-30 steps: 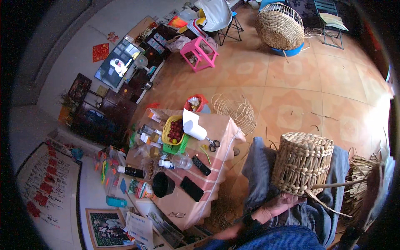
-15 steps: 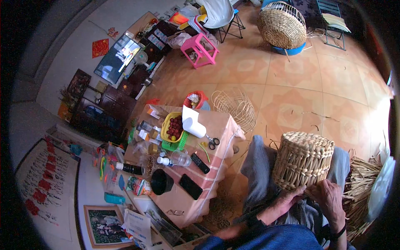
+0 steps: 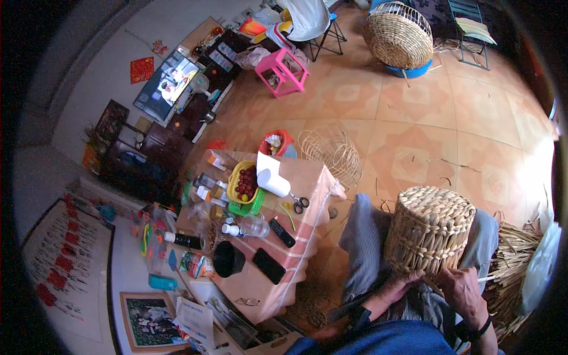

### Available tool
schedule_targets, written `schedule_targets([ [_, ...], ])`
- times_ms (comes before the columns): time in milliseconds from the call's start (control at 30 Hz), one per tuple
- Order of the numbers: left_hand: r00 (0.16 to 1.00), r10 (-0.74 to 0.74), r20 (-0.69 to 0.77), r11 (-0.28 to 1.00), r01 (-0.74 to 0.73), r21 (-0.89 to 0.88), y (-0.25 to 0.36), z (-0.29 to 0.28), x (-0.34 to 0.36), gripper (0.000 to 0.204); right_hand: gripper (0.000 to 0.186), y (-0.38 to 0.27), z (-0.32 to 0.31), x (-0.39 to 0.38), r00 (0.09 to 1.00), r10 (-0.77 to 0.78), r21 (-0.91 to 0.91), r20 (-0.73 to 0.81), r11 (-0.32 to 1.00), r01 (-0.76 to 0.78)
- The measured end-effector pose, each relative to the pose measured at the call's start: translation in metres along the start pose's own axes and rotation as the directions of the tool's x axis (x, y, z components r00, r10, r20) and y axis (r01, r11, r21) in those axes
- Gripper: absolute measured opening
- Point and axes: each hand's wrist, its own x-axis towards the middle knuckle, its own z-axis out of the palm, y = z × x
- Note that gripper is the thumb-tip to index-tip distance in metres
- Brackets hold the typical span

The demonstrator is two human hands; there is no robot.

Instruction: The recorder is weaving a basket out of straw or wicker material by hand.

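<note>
A woven straw basket [image 3: 430, 228] rests on my lap between my knees, its closed, braided end up and its other end toward me. At its near lower edge, my left hand [image 3: 403, 285] grips the rim, the fingertips partly hidden under the weave. My right hand [image 3: 465, 292] is closed close beside it at the same edge, fingers bent inward. A pale straw strand [image 3: 487, 278] sticks out beside the right hand's knuckles and seems pinched in it. A bundle of loose dry straw [image 3: 513, 266] lies to the right of my leg.
Left of me stands a cloth-covered table [image 3: 307, 219] with scissors [image 3: 300, 205], a remote [image 3: 282, 232], a phone [image 3: 269, 265], a black pot [image 3: 229, 258] and a yellow fruit basket [image 3: 242, 181]. An unfinished wicker frame [image 3: 331, 155] lies beyond it. Farther off are a pink stool [image 3: 283, 72] and a large woven basket [image 3: 399, 38].
The basket has tipped slightly, showing more of its braided top. My left hand has drawn in under the rim, and my right hand has shifted slightly downward, its knuckles turned up.
</note>
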Motion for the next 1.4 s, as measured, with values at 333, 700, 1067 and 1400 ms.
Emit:
schedule_targets([
  [333, 0.997, 0.0, -0.08, 1.0, -0.001, -0.01, -0.002, 0.0, -0.004, 0.063, 0.026, -0.013, 0.005, 0.012, 0.976, 0.072, 0.171, -0.205, 0.985, -0.037],
  [700, 0.989, 0.148, -0.011, 0.988, -0.148, 0.038, -0.014, 0.02, -0.017, 0.056, 0.033, -0.046, -0.018, 0.009, 0.921, -0.002, -0.195, -0.389, 0.977, -0.081],
  [1067, 0.991, 0.131, 0.012, 0.982, -0.132, 0.133, 0.004, 0.041, -0.024, 0.049, 0.024, -0.086, -0.004, 0.013, 0.952, 0.273, 0.336, -0.139, 0.917, -0.214],
  [1400, 0.963, -0.224, -0.152, 0.968, 0.238, 0.077, -0.002, 0.016, -0.024, 0.049, 0.034, -0.085, -0.03, 0.025, 0.904, 0.384, 0.562, 0.186, 0.713, -0.419],
])
